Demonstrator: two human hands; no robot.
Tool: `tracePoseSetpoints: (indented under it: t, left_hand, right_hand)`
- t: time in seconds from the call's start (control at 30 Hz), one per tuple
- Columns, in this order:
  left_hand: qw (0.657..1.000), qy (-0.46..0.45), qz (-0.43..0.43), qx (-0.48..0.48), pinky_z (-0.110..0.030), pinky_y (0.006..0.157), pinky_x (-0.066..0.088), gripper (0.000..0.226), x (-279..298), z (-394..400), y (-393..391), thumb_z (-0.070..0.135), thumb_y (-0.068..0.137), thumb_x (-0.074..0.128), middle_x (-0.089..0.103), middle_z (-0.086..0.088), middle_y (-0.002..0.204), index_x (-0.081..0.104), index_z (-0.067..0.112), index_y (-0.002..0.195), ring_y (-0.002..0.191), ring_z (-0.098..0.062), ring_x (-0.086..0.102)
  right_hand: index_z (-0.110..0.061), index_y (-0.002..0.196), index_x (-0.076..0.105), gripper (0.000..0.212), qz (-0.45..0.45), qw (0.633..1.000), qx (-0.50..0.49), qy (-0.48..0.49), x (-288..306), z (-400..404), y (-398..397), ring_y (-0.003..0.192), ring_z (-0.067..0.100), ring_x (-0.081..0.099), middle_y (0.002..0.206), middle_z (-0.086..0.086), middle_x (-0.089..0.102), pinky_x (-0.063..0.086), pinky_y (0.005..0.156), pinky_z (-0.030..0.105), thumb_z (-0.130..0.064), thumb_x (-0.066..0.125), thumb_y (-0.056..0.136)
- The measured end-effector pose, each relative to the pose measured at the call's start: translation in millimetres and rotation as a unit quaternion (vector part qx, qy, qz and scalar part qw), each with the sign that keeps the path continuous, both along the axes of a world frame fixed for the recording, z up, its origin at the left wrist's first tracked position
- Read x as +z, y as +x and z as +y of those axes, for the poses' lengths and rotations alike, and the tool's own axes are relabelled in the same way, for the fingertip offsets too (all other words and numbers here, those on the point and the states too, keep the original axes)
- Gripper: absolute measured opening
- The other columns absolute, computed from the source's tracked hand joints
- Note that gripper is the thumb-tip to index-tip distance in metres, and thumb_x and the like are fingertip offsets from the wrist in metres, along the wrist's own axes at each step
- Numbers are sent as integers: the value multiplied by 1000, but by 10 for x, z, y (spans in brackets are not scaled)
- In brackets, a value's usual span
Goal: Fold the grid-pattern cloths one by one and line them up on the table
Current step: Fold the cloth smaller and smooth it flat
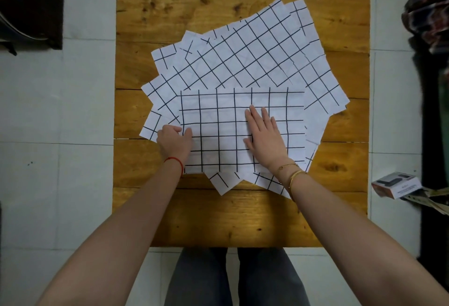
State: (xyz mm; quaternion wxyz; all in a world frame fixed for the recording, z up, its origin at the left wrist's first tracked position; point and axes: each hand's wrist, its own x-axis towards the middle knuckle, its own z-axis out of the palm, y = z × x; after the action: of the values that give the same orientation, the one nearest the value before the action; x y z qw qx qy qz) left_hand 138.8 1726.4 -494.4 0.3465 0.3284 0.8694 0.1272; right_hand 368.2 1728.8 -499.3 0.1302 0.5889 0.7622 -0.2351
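A pile of several white cloths with black grid lines (255, 50) lies fanned out at different angles on the wooden table (243, 218). On top, near me, sits one cloth folded into a rectangle (218, 116), its edges square to the table. My left hand (173, 141) pinches the left edge of this folded cloth, fingers curled around it. My right hand (264, 135) lies flat on the right half of the same cloth, fingers straight and spread, pressing it down.
Bare wood shows along the table's near edge, far edge (194, 4) and both sides. A small box (396, 184) lies on the tiled floor to the right. Dark clothing (427, 14) sits at the upper right, dark items (29, 9) at upper left.
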Motion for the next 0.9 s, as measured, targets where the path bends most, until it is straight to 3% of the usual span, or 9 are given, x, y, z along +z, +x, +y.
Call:
tracePoseSetpoints:
  t: [0.17, 0.33, 0.4, 0.47, 0.5, 0.57, 0.63, 0.77, 0.9]
  left_hand:
    - [997, 21, -42, 58, -36, 80, 53, 31, 99, -8, 32, 22, 85, 67, 59, -5, 97, 54, 6, 108, 88, -19, 57]
    - [992, -21, -85, 96, -27, 78, 46, 43, 166, 3, 6, 26, 86, 69, 55, -5, 101, 51, 5, 119, 92, -17, 53]
    - [992, -37, -90, 75, -26, 79, 41, 35, 177, 17, 0, 28, 87, 68, 51, -2, 98, 57, 5, 110, 90, -15, 49]
    - [991, -53, -110, 51, -29, 77, 40, 22, 180, 28, -10, 29, 88, 67, 48, 1, 86, 57, 10, 87, 79, -12, 46]
    - [990, -56, -123, 45, -29, 71, 40, 26, 188, 34, -18, 30, 88, 67, 44, 3, 78, 52, 13, 76, 71, -10, 42]
    - [990, -38, -132, 18, -27, 54, 26, 45, 203, 33, -30, 30, 87, 67, 28, 4, 62, 34, 18, 60, 56, -11, 28]
    - [992, -6, -124, -7, -27, 51, 19, 49, 246, 22, -28, 29, 87, 65, 21, 2, 58, 27, 17, 59, 53, -14, 22]
    - [991, 57, -111, -53, -27, 52, 20, 40, 359, -22, -62, 28, 88, 62, 25, 0, 62, 31, 15, 66, 57, -13, 23]
    - [982, 115, -126, -84, -15, 44, 21, 44, 561, -74, -119, 24, 88, 65, 23, 6, 60, 27, 20, 67, 52, -7, 20]
  right_hand:
    - [-12, 155, 4, 70, 2, 1000, -1, 3, -5, -5, -9, 149, 31, -4, 163, 4, -3, 6, 122, 47, -32, 43, 100]
    - [-13, 155, 2, 70, 4, 1000, -5, 1, 9, -10, -8, 149, 30, -5, 163, 3, -4, 6, 122, 47, -32, 42, 100]
    - [-13, 155, 2, 70, 1, 1000, -4, -1, 9, -11, -11, 149, 30, -6, 163, 3, -5, 6, 122, 47, -32, 42, 100]
    - [-13, 155, 2, 70, 1, 1000, -4, -1, 13, -10, -11, 149, 30, -6, 163, 3, -5, 6, 122, 47, -32, 42, 100]
    - [-13, 155, 2, 70, 2, 1000, -5, -1, 17, -10, -11, 149, 31, -6, 163, 4, -5, 6, 122, 47, -32, 42, 100]
    - [-12, 155, 3, 70, 4, 1000, -8, -2, 28, -7, -11, 149, 31, -5, 163, 4, -4, 6, 122, 47, -31, 43, 100]
    - [-13, 155, 4, 71, 8, 1000, -8, 2, 40, -14, -20, 149, 31, -4, 163, 4, -2, 5, 122, 46, -31, 44, 99]
    - [-15, 155, 5, 72, 13, 1000, 20, 9, 56, -66, -59, 149, 30, -4, 163, 3, -1, 4, 122, 45, -33, 46, 99]
    - [-15, 155, 2, 74, 3, 999, 34, -7, 14, -104, -145, 149, 31, -5, 163, 3, -3, 4, 122, 46, -36, 45, 99]
